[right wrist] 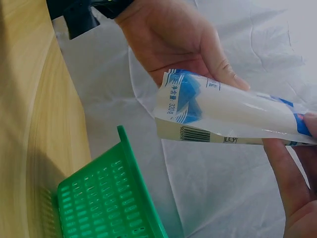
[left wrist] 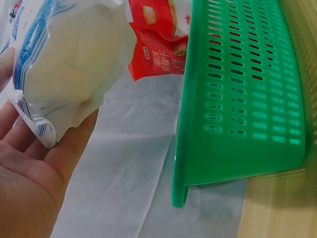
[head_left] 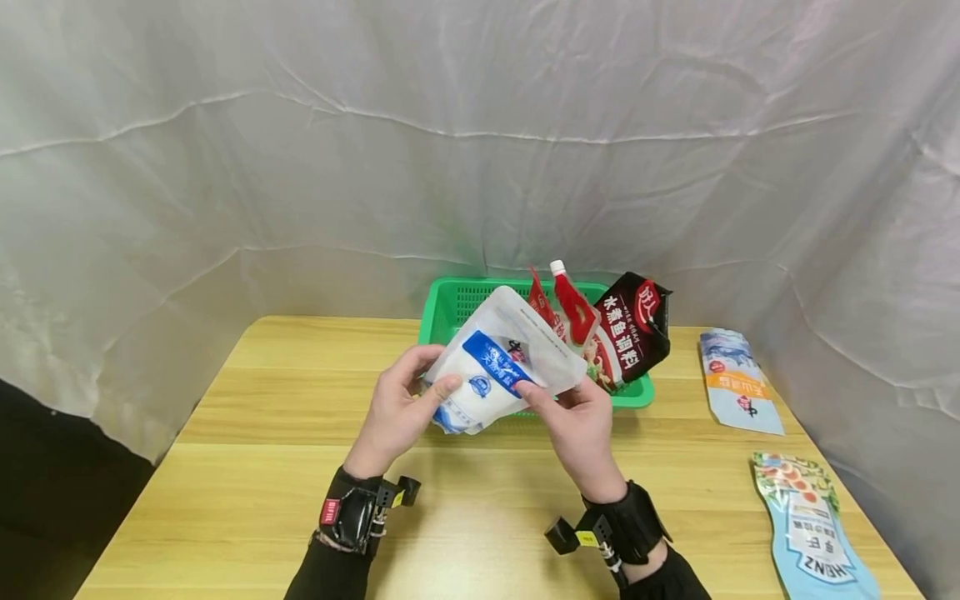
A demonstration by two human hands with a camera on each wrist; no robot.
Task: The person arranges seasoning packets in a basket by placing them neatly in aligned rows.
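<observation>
A creased white sheet hangs as a backdrop behind a light wooden table [head_left: 247,467], draping down past its far and side edges. At the far middle of the table stands a green slotted basket [head_left: 450,310] holding a red spouted pouch [head_left: 574,307] and a dark seasoning packet [head_left: 633,332] that leans out over its right rim. On the right side of the table lie two more pouches, a pale blue-and-orange one [head_left: 737,382] farther off and a light blue one [head_left: 812,527] at the near right corner.

Above the table, just in front of the basket, both hands hold up a white pouch with a blue label [head_left: 501,367]. The left hand [head_left: 396,412] cups its lower end, fingers curled behind and thumb pressed on the front; the left wrist view shows the filled belly [left wrist: 69,64] bulging against the palm. The right hand [head_left: 579,425] pinches the flatter upper right edge between thumb and fingertips [right wrist: 285,166].

The pouch looks like a soft plastic film bag packed with fine white grain, probably moderately heavy for its size and prone to sagging toward its full end. The glossy film seems slippery, so the sealed flat margins and the plump base look like the surest places to hold. It appears not to be fragile, though hard squeezing might strain a seam.
</observation>
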